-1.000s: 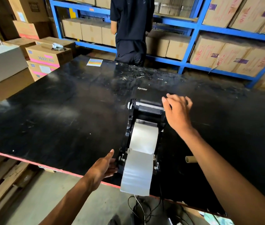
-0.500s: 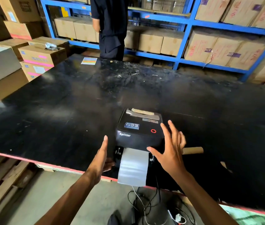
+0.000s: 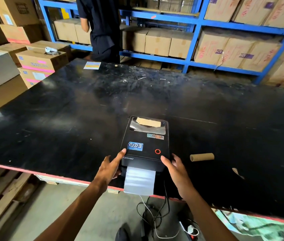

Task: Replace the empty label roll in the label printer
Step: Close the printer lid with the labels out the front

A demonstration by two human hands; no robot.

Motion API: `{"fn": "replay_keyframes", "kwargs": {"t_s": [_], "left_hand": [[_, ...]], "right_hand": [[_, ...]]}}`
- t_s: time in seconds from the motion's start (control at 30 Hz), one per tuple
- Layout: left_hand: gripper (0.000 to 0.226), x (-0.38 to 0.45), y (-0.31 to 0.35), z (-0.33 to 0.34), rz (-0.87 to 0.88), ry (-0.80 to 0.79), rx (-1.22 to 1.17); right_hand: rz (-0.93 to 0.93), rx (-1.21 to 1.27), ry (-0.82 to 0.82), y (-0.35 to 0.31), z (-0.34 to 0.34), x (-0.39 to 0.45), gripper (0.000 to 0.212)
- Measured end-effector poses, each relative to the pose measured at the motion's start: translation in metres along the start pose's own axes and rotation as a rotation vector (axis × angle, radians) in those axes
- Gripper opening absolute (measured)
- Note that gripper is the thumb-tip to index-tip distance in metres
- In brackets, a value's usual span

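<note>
The black label printer (image 3: pixel 144 143) sits near the front edge of the black table (image 3: pixel 68 119) with its lid down. A white strip of labels (image 3: pixel 139 182) hangs out of its front slot over the table edge. My left hand (image 3: pixel 110 168) presses against the printer's front left corner, thumb on the lid. My right hand (image 3: pixel 174 168) touches the front right corner, fingers spread. The empty cardboard core (image 3: pixel 202 157) lies on the table to the right of the printer.
Cables (image 3: pixel 155 216) trail on the floor below the table edge. A person in dark clothes (image 3: pixel 101 26) stands at the far side by blue shelving (image 3: pixel 191 23) full of cartons. Stacked boxes (image 3: pixel 38 65) flank the table's left. A coloured sheet (image 3: pixel 92 65) lies at the far edge.
The printer's lid went from open, with the roll showing, to closed. My right hand came down from the lid to the front right corner; my left hand stayed at the front left.
</note>
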State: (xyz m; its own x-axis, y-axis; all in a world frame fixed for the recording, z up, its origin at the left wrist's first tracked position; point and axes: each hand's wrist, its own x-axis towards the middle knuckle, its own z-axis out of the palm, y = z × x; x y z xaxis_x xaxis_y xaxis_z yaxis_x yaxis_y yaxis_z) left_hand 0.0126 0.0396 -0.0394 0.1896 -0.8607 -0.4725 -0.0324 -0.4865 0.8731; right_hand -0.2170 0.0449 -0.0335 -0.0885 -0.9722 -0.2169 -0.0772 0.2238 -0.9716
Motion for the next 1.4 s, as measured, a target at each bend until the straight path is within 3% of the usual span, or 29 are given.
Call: {"fn": "replay_keyframes", "kwargs": {"t_s": [0.07,0.13,0.27,0.37,0.53,1.03,1.4], "left_hand": [[0.055,0.001,-0.003,0.000,0.022,-0.006,0.002],[0.053,0.004,-0.008,-0.001,0.033,0.007,0.022],[0.085,0.008,-0.016,-0.004,0.039,0.014,0.046],[0.098,0.009,-0.017,-0.005,0.044,0.001,0.049],[0.090,0.012,-0.020,-0.004,0.081,-0.002,0.059],[0.100,0.014,-0.026,-0.003,0.128,0.031,0.086],[0.089,0.013,-0.025,-0.002,0.120,0.028,0.077]], "right_hand": [[0.050,0.027,-0.042,0.001,0.001,-0.001,0.019],[0.092,0.031,-0.064,0.004,0.001,-0.002,0.026],[0.150,-0.030,-0.109,0.010,-0.001,-0.002,0.012],[0.198,0.025,-0.107,0.010,0.001,-0.004,0.014],[0.237,0.097,-0.077,0.012,0.004,-0.004,0.009],[0.209,0.105,-0.045,0.014,0.007,-0.003,0.004],[0.208,0.109,-0.057,0.013,0.007,-0.004,0.005]]}}
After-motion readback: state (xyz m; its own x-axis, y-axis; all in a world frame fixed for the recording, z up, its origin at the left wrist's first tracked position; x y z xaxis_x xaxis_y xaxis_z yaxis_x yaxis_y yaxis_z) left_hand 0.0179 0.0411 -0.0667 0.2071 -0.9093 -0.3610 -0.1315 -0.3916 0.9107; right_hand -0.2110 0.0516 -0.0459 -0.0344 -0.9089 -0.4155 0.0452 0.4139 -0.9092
